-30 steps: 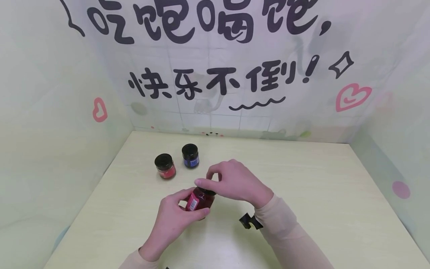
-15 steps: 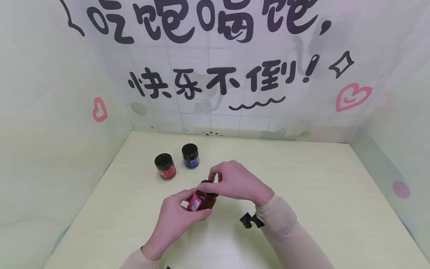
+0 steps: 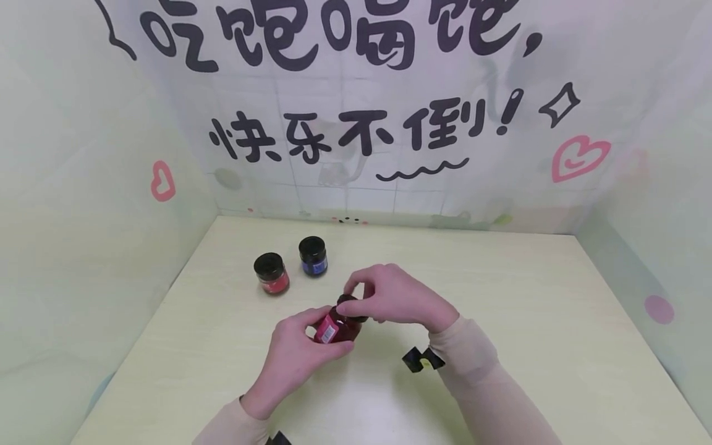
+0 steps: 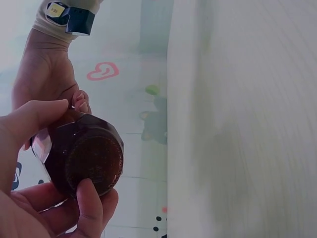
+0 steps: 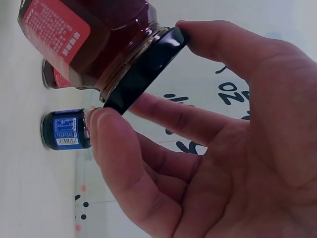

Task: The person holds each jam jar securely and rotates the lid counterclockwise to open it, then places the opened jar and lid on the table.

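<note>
A glass jar of dark red contents, with a red-pink label, is tilted above the table between both hands. My left hand grips its body, thumb on the near side and fingers round the far side; in the left wrist view its faceted glass base faces the camera. At the mouth, my right hand pinches the black lid by its edge between thumb and fingertips. The lid sits over the mouth, with a strip of glass thread showing beside it in the right wrist view.
Farther back on the pale table stand two black-lidded jars, one with a red label and one with a blue label. Printed cloth walls enclose the table at the back and both sides.
Both hands have shifted slightly to the right with the jar. The right hand keeps its pinch on the lid and the left its grip on the body.
</note>
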Available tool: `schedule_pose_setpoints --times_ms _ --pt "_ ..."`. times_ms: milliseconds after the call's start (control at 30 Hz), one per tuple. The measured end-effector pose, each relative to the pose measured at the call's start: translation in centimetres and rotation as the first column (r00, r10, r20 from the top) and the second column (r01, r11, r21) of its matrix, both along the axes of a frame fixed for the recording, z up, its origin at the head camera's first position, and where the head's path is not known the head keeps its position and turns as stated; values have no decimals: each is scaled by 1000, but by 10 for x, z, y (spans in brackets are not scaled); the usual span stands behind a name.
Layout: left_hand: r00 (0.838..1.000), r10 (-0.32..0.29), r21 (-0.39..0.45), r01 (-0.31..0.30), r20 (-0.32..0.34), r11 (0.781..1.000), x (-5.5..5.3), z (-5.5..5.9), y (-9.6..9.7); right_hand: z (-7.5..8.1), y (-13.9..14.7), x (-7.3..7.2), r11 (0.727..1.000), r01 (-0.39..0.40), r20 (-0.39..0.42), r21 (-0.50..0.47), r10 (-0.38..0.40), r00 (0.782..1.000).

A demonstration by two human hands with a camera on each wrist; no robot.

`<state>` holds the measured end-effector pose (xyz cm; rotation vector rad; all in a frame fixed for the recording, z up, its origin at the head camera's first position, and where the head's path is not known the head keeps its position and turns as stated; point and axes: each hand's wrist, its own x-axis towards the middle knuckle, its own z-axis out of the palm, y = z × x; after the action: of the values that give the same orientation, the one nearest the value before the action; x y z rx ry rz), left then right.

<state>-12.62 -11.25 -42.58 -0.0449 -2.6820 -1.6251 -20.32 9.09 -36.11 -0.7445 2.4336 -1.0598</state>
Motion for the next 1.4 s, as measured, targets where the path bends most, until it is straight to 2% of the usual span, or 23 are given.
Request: schedule_pose_setpoints --times_ms 367,700,833,967,1133,1400 --pt "997 -46 -97 41 -54 994 -11 -1 6 5 8 -4 1000 -6 17 3 6 1000" --pt "998 -66 -150 63 -12 987 -25 -4 13 2 18 -10 1000 -20 10 -22 20 1000" --pt "998 -63 -149 63 1 987 -31 -6 15 0 21 -11 999 -17 10 -38 18 1000" --pt "998 -67 -148 64 -17 987 -39 -9 17 -1 26 -12 999 -11 -28 -35 10 1000" --pt "998 -62 -135 60 -8 989 -49 -14 20 -6 37 -13 1000 1 -74 -28 -3 997" --pt "1000 -4 -51 4 15 999 -67 -19 25 -24 64 -13 998 52 -116 30 -48 992"
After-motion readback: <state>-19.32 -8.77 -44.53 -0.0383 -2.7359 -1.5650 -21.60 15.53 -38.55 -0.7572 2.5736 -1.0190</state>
